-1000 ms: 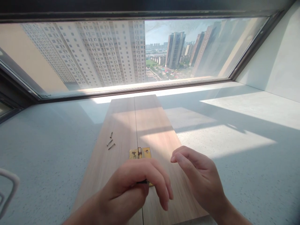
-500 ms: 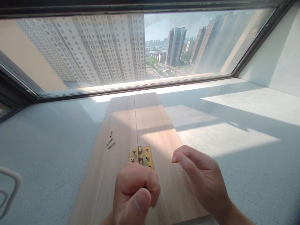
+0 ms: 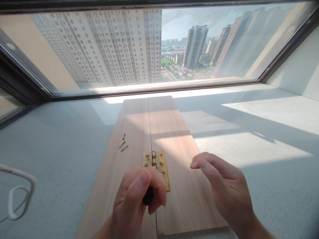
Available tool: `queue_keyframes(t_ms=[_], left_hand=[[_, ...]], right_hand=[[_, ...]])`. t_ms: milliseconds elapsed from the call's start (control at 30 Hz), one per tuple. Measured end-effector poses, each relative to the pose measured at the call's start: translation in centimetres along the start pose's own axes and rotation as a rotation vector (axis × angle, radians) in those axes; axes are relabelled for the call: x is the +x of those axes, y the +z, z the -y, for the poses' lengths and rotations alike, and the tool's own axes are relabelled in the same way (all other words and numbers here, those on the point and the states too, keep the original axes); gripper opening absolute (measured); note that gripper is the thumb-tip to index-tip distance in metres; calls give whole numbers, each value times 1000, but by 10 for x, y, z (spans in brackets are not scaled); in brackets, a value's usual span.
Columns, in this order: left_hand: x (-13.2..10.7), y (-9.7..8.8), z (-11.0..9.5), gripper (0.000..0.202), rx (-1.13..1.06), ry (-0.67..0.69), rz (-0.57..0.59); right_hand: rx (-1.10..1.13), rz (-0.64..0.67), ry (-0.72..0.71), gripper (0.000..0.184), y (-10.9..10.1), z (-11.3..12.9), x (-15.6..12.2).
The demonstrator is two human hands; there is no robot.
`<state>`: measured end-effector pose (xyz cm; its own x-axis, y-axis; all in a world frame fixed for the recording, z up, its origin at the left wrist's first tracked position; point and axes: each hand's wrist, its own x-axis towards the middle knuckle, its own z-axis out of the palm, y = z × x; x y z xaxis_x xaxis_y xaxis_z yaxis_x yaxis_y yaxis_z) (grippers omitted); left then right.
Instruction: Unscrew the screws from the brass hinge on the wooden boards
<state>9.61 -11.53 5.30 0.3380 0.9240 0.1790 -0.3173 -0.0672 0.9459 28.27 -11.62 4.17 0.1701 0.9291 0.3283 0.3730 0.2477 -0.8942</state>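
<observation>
Two wooden boards (image 3: pixel 171 132) lie side by side on a pale stone sill, joined across their seam by a brass hinge (image 3: pixel 159 166). My left hand (image 3: pixel 138 199) is closed in a fist round a dark tool handle (image 3: pixel 148 196), held upright over the near left part of the hinge. My right hand (image 3: pixel 221 186) hovers just right of the hinge above the right board, fingers loosely curled and apart, holding nothing. Three loose screws (image 3: pixel 124 143) lie on the left board, beyond and to the left of my left hand.
A wide window (image 3: pixel 149 49) runs along the far edge of the sill (image 3: pixel 261 149). A white looped object (image 3: pixel 17 196) sits at the left edge of view. A pale wall (image 3: pixel 299 76) rises at the right.
My left hand has turned on the tool handle, from fingers draped over it to a fist with the thumb on top. The right hand stayed hovering. The view shifted slightly.
</observation>
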Motion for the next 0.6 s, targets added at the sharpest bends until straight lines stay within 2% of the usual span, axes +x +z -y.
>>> queue_keyframes(t_ms=[67, 133, 200, 300, 367, 533, 600], left_hand=[[7, -13, -5, 56, 121, 32, 187], [14, -19, -7, 49, 233, 90, 321], [19, -17, -9, 42, 267, 117, 382], [21, -6, -10, 46, 237, 95, 364], [19, 2, -11, 55, 203, 64, 307], [11, 14, -9, 61, 43, 52, -79], [8, 19, -5, 60, 27, 73, -190]], right_hand=[[1, 7, -10, 24, 0, 0, 0], [-2, 20, -16, 23, 0, 1, 1], [-9, 26, -13, 23, -1, 1, 0], [-21, 26, 1, 24, -1, 0, 1], [-21, 30, 6, 24, 0, 0, 2], [-19, 40, 12, 24, 1, -1, 2], [-17, 40, 17, 25, 1, -1, 1]])
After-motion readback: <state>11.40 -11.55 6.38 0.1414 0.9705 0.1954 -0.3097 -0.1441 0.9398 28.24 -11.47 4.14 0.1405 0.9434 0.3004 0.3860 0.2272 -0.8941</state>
